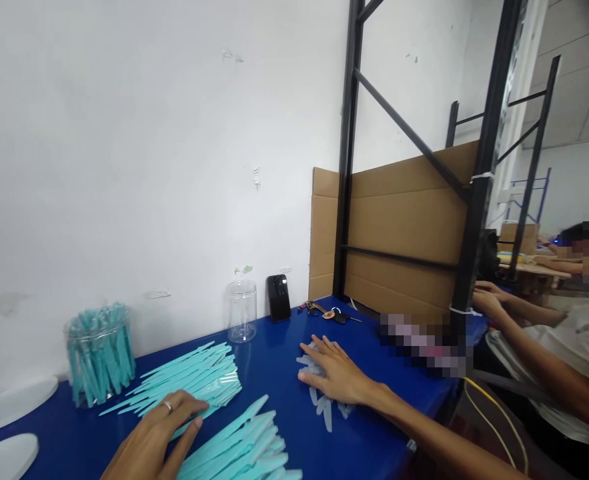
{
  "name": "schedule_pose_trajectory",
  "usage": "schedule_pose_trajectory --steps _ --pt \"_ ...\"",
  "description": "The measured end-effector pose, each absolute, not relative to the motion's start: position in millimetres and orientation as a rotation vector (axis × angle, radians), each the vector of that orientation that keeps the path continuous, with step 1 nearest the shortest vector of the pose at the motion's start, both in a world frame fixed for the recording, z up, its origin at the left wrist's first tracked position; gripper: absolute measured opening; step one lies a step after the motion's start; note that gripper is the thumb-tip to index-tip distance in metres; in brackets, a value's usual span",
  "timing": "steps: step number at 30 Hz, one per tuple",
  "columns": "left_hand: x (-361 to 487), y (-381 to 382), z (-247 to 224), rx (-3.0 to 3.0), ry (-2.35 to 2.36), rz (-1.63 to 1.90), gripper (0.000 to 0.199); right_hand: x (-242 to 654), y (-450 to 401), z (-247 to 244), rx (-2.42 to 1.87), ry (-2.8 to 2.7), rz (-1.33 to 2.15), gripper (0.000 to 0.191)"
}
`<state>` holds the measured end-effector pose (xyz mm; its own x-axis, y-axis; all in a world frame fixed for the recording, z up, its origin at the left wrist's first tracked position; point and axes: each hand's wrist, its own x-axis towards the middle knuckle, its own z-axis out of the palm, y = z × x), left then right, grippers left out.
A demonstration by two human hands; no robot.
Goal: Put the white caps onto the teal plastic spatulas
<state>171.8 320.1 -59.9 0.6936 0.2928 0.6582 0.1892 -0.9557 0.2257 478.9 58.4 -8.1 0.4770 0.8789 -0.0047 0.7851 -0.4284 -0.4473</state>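
Observation:
My left hand point(157, 430), with a ring on one finger, is at the near edge of a fanned pile of long, tapered turquoise plastic sticks point(194, 377). Its thumb and fingertips close around a stick at that edge. A second turquoise pile point(244, 443) lies just to its right, nearer to me. Palm down and fingers spread, my right hand point(337, 370) rests on a small heap of whitish translucent flat pieces point(327, 407). The hand covers much of that heap.
Against the wall stand a clear jar full of turquoise sticks point(99, 357), an open clear jar point(243, 312) and a phone point(278, 298). Keys point(329, 312) lie beyond my right hand. White discs point(4, 460) are at left. A black rack post point(467, 233) and a seated person point(564, 353) are at right.

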Motion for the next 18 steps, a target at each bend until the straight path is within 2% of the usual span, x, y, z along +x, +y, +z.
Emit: schedule_pose_trajectory --steps 5,10,14,18 --pt "160.3 337.2 -31.2 2.869 0.460 0.997 0.038 468.6 80.3 -16.0 -2.317 -1.414 0.282 0.084" --pt "156.1 342.2 -33.4 2.930 0.466 0.950 0.033 451.1 108.0 -15.0 -2.318 -1.421 0.255 0.076" --pt "156.9 347.5 -37.8 2.947 0.423 0.976 0.032 451.4 121.2 6.0 -2.312 -1.396 0.217 0.076" --pt "158.1 356.2 -41.8 2.936 0.382 0.981 0.034 472.5 85.9 40.0 -2.312 -1.314 0.048 0.068"
